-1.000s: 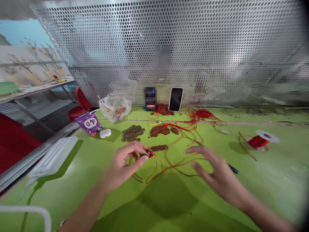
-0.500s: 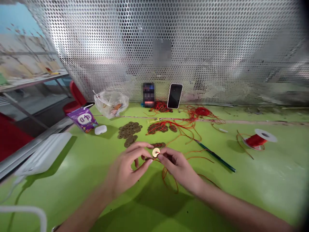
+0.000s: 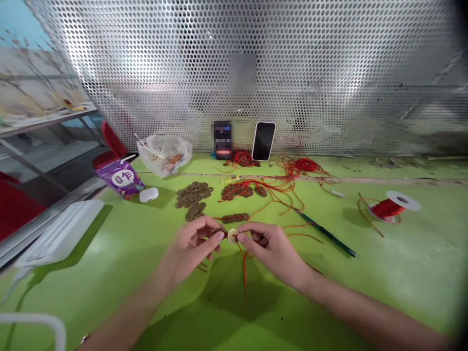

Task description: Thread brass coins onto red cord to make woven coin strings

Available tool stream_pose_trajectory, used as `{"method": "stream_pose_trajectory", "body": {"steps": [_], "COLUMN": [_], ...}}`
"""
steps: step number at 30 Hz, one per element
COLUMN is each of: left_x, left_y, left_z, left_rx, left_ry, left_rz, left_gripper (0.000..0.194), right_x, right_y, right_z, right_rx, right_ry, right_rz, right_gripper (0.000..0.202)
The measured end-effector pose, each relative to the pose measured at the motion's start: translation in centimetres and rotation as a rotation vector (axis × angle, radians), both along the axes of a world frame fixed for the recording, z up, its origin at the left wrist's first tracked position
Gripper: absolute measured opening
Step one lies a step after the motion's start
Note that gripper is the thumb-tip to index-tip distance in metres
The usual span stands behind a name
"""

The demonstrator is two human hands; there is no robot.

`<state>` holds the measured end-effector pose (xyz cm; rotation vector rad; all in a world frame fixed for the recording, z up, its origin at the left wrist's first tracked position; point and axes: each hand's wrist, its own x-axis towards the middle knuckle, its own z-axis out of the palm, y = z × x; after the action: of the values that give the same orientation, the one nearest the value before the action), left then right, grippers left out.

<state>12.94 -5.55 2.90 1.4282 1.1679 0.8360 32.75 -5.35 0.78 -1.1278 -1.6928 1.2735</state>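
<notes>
Your hands: left hand (image 3: 195, 246) pinches a dark brown disc (image 3: 219, 232) between thumb and fingers; right hand (image 3: 272, 248) is closed on a shiny pale-gold round disc (image 3: 232, 236). Can't tell if the discs are joined. Thin orange-red cord (image 3: 244, 270) hangs below your fingertips.

Just beyond: flat row of brown holed coins laced with red cord (image 3: 236, 217). Behind it, loose brown coin pile (image 3: 193, 195) on the left, red-corded coin bundle (image 3: 239, 191) farther back. Right side: long dark-green pen (image 3: 329, 235), with loose cord ends between it and your right hand; then white spool of red cord (image 3: 387, 208). Far left of the green desk (image 3: 120, 287): small white case (image 3: 148, 195), purple printed bag (image 3: 122, 179).

Pale-gold disc sits between your two hands, at the right fingertips, above the desk.
</notes>
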Motion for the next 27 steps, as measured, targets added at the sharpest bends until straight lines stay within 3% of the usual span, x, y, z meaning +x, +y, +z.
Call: {"method": "stream_pose_trajectory", "body": {"steps": [4,16,23,27], "left_x": [0.1,-0.1,0.0,0.0], "left_y": [0.4,0.7,0.9,0.9], "left_z": [0.1,-0.2,-0.2,-0.2], "left_rx": [0.007,0.010,0.015,0.013], "left_ry": [-0.069,-0.106,-0.088,-0.069], "left_rz": [0.001,-0.006,0.004,-0.003], "left_gripper": [0.020,0.019,0.021,0.021], "right_x": [0.6,1.7,1.8,1.7], "right_y": [0.2,0.8,1.0,0.9], "right_z": [0.7,1.7,1.7,1.6], "right_rx": [0.070,0.132,0.141,0.080], "right_ry": [-0.111,-0.121,-0.172,-0.160], "right_rz": [-0.020,0.016,0.034,0.080], "right_gripper": [0.022,0.019,0.012,0.018]}}
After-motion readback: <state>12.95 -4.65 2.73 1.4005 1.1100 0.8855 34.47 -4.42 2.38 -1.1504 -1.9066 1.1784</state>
